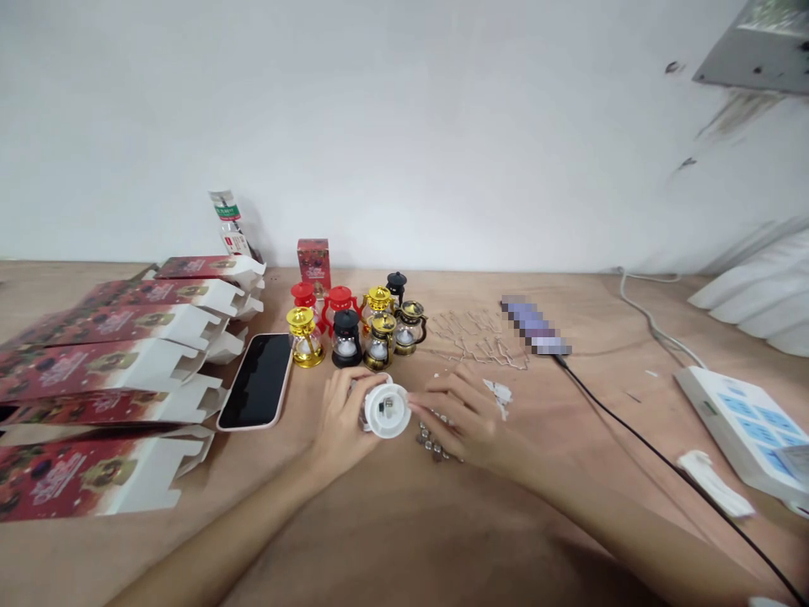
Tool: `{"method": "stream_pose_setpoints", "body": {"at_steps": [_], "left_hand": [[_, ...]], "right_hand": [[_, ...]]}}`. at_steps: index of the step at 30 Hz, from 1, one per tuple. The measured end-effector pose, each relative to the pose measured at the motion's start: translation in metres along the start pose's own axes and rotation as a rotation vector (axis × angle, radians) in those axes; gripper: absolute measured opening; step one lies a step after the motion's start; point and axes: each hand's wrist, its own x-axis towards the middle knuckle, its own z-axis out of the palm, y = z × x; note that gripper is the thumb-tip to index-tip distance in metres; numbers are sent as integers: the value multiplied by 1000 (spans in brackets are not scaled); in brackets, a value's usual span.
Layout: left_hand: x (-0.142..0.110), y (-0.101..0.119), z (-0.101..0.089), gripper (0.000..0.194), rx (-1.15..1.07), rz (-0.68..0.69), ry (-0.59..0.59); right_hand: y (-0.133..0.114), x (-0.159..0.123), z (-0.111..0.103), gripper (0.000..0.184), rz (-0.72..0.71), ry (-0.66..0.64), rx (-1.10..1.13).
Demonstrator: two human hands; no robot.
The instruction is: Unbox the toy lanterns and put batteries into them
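A small white lantern (396, 423) is tipped over so its round base faces me, with an uncovered battery recess showing metal contacts. My left hand (345, 417) is closed around its left side. On the other side, my right hand (464, 413) reaches in with fingers stretched and apart, the fingertips at or very near the base's right rim. Partly covered by that hand, several button batteries (436, 443) lie in a small pile on the table. Whether a fingertip holds something tiny is not visible. Just beyond are several finished-looking mini lanterns in gold (307, 337), black (347, 339) and red (303, 295).
Red printed boxes (56, 371) with raised white flaps fill the left side. Beside them lies a phone (256, 384). Thin wire handles (484, 346), a torn white scrap (499, 394), a pixelated device (536, 324) on a black cable, and a power strip (746, 430) lie rightward.
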Motion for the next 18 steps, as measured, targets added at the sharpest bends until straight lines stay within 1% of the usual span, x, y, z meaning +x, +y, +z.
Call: {"method": "stream_pose_setpoints", "body": {"at_steps": [3,5,6,9,11,13,15,18], "left_hand": [[0,-1,0,40,11,0,5],[0,-1,0,40,15,1,9],[-1,-1,0,40,15,3,11],[0,-2,0,40,14,16,10],[0,-2,0,40,16,17,11],[0,-1,0,40,19,14,13],[0,-1,0,39,18,11,14],[0,-1,0,38,11,17,18]], "right_hand": [[7,-4,-6,11,82,-10,9],[14,-9,-8,12,91,-67,-13],[17,-11,-9,12,74,-132,-27],[25,-19,-8,10,-28,-393,-75],[28,-23,-7,8,-89,-524,-109],[30,-25,-6,17,-119,-594,-124],[31,-25,-5,23,-139,-634,-116],[32,-24,-1,20,-170,-687,-107]]}}
